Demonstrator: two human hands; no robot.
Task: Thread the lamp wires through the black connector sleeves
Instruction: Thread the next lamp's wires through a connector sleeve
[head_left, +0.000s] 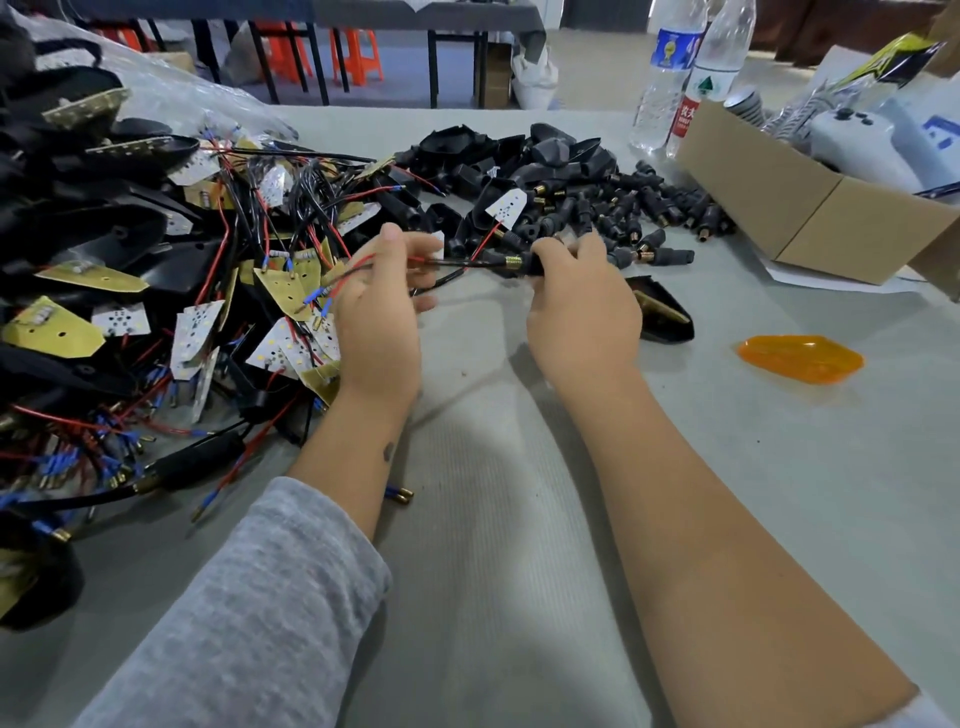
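Note:
My left hand (382, 306) pinches a red and a black lamp wire (457, 264) above the grey table (493, 519). The wires run right to a black connector sleeve with a brass threaded end (522, 263), which my right hand (579, 296) grips. A white LED board (506, 207) hangs on the red wire just beyond the hands. Loose black sleeves with brass ends (639, 208) lie heaped behind my right hand.
A big tangle of wired LED boards and black lamp housings (156, 291) fills the left. A cardboard box (810, 208) and two water bottles (680, 78) stand at the right rear. An orange lens (800, 358) and a black housing (662, 312) lie right of my hand.

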